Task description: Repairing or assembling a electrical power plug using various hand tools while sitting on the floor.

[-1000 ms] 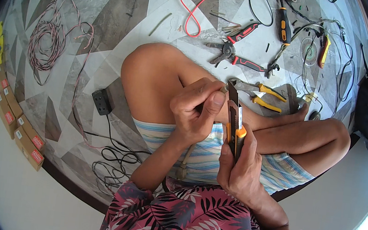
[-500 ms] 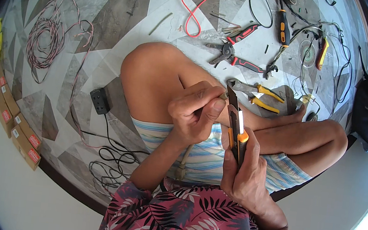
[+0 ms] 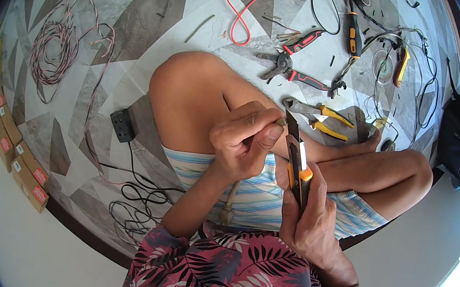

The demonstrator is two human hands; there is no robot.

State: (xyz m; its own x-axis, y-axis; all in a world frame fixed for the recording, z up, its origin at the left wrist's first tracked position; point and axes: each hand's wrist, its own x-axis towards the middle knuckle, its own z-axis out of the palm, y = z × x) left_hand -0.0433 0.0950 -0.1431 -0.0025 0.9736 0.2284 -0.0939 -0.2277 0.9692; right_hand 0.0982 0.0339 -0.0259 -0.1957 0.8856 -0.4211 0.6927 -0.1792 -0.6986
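With the snap-off utility knife (image 3: 304, 181) as the landmark, the right hand (image 3: 310, 216) grips its handle, blade extended and aimed away from the body. Just left of the knife, the left hand (image 3: 246, 140) pinches a small, pale cable end (image 3: 282, 121) between thumb and forefinger, close beside the blade; whether the edge touches it cannot be told. A beige cord (image 3: 233, 194) lies nearer the body, left of the knife; its link to the pinched end is hidden.

The step in hand looks like trimming or slitting the cable's covering. The next move would call for a firm pinch, light blade pressure and the thumb clear of the edge. Combination pliers (image 3: 309, 109) lie just beyond the knife, wire strippers (image 3: 283, 64) farther beyond.
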